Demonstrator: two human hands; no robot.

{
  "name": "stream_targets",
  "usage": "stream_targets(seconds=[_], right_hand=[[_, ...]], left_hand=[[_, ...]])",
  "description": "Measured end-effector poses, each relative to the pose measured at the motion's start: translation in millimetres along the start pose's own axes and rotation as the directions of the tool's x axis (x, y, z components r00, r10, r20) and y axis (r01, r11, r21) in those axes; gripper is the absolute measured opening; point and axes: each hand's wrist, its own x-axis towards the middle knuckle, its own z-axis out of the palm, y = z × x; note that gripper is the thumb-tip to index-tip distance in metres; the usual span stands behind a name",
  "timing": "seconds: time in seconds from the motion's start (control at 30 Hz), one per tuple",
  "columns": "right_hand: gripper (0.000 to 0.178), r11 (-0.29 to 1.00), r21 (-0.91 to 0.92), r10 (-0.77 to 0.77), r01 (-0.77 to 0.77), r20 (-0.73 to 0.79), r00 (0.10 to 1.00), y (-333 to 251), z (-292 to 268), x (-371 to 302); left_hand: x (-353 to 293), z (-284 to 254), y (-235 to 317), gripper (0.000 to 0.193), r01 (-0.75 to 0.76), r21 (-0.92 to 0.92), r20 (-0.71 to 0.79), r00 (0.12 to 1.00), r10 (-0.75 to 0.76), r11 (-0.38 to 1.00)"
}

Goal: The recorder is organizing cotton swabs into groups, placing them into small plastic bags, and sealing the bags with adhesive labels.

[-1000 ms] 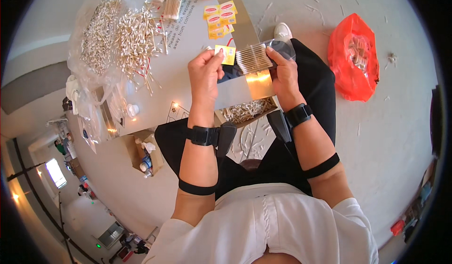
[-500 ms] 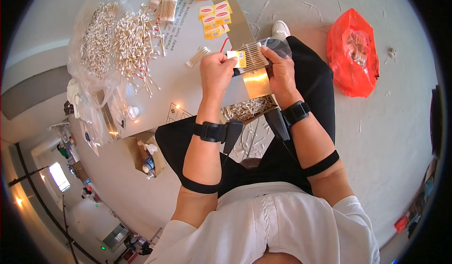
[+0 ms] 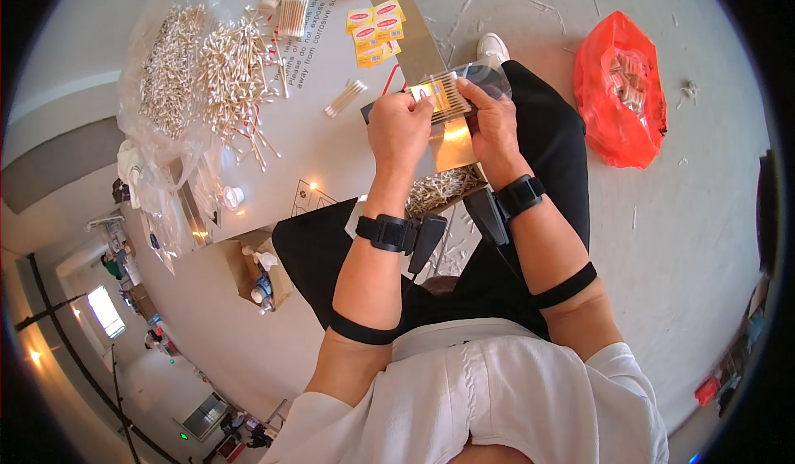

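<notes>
Over the table's right edge, my right hand (image 3: 495,125) grips a clear plastic packet of cotton swabs (image 3: 456,100), thumb on top. The packet's clear end sticks out past that thumb. A yellow and white card (image 3: 436,95) lies over the swabs' left part. My left hand (image 3: 400,129) is closed, its thumb and fingers pinching the card at the packet's left end. Its other fingers are curled and partly hidden. Left of this hand, a small row of loose swabs (image 3: 345,98) lies on the table, and several yellow cards (image 3: 377,29) lie farther back.
A clear bag (image 3: 172,75) and a heap of swabs (image 3: 236,60) cover the table's left side. Bundled swabs (image 3: 295,15) lie at the back. A box of swabs (image 3: 443,189) sits below my hands. A red bag (image 3: 621,133) with packets stands on the floor at right.
My left hand has moved right with the yellow card, which now lies farther over the swabs. My right hand has stayed almost in place, still gripping the packet.
</notes>
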Motion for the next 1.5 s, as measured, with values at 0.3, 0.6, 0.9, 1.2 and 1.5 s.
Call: stream_targets(seconds=[0.3,0.6,0.9,1.2,1.5], right_hand=[[0.012,1.000,0.021,0.005,-0.005,-0.016,1.000,-2.3,-1.1,-1.1],[0.011,1.000,0.022,0.000,0.000,-0.019,1.000,-0.2,-0.3,0.4],[0.011,1.000,0.007,-0.023,0.023,-0.012,1.000,0.8,0.4,0.0],[0.013,1.000,-0.014,-0.018,0.017,-0.013,1.000,0.8,0.4,0.0],[0.025,0.916,-0.250,-0.350,0.315,-0.112,0.930,-3.2,-21.6,5.0]], left_hand=[[-17.0,-14.2,15.4,0.027,-0.004,0.276,0.007,1.000,0.002,0.961],[-42.4,-2.1,-24.5,0.042,-0.454,0.555,-0.138,0.776,0.615,0.697],[-45.6,2.7,-25.0,0.053,-0.458,0.626,-0.046,0.787,0.616,0.631],[-46.3,4.7,-23.6,0.058,-0.482,0.586,-0.067,0.772,0.632,0.651],[6.7,-35.3,-73.5,0.049,-0.334,0.389,-0.441,0.751,0.491,0.859]])
